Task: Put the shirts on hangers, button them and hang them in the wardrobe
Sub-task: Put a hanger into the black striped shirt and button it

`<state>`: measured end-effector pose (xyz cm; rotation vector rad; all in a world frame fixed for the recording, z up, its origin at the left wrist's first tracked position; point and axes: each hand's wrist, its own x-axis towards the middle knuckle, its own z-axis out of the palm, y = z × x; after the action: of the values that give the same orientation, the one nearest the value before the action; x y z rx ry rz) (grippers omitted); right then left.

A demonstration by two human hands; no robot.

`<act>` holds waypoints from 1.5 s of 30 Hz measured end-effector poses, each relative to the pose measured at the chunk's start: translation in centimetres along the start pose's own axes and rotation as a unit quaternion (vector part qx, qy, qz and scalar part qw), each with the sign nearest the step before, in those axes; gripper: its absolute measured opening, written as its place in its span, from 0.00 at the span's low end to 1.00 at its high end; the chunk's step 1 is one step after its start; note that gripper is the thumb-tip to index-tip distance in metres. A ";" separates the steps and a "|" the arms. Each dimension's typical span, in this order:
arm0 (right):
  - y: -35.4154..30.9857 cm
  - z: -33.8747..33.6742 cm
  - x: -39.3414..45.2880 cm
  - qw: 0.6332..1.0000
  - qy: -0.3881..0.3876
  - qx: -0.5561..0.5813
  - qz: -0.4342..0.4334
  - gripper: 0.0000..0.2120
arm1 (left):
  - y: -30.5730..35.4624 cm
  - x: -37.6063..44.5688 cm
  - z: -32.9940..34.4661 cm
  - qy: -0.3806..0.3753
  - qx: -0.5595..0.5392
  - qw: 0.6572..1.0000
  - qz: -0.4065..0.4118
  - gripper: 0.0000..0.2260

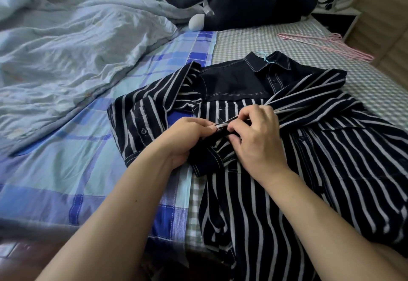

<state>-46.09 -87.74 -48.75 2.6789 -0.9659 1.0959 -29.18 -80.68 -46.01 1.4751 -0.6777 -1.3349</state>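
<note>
Shirt: the dark shirt [287,148] with white stripes lies flat on the bed [254,40], front side up, on the right half of the picture.
Long axis: it runs from the collar [268,61], which points away from the person, down to the hem at the near edge of the bed, where the cloth hangs over the side.
Hanger in shirt: a small light blue hook [265,57] shows at the collar; the rest is hidden under the cloth.
Left hand: the left hand [187,136] is curled and pinches the front edge of the shirt at chest height.
Right hand: the right hand [254,135] is curled too, its fingertips pinch the opposite front edge, touching the left fingers; a button between them I cannot tell.
Left sleeve side: one sleeve [143,124] is folded beside the left hand, on the blue plaid sheet [88,159].
Free room: bare checked sheet lies beyond the collar and to the right of the shirt.
Edges: a wooden wall [384,26] closes the right side.
Pink hangers: a few pink hangers [326,45] lie near this wall, well apart from the shirt.
Blanket: a crumpled light blanket [66,48] fills the left part of the bed.
Toy: a dark plush cat [242,0] lies at the far end.
</note>
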 end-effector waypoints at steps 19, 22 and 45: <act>0.5 0.9 -0.7 0.993 0.057 0.102 -0.028 0.08 | -1.2 0.0 0.7 0.001 0.027 0.998 0.062 0.03; 0.4 0.9 -0.7 0.993 0.048 0.110 -0.014 0.09 | -1.4 -0.1 0.5 -0.010 0.029 0.997 0.077 0.04; 0.4 0.7 -0.8 0.979 -0.006 0.193 0.061 0.11 | -3.9 0.1 2.4 0.138 0.370 0.818 0.419 0.08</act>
<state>-46.29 -87.87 -49.85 2.9593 -1.0235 1.4261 -32.22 -80.10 -49.41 1.5825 -1.5319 -0.1358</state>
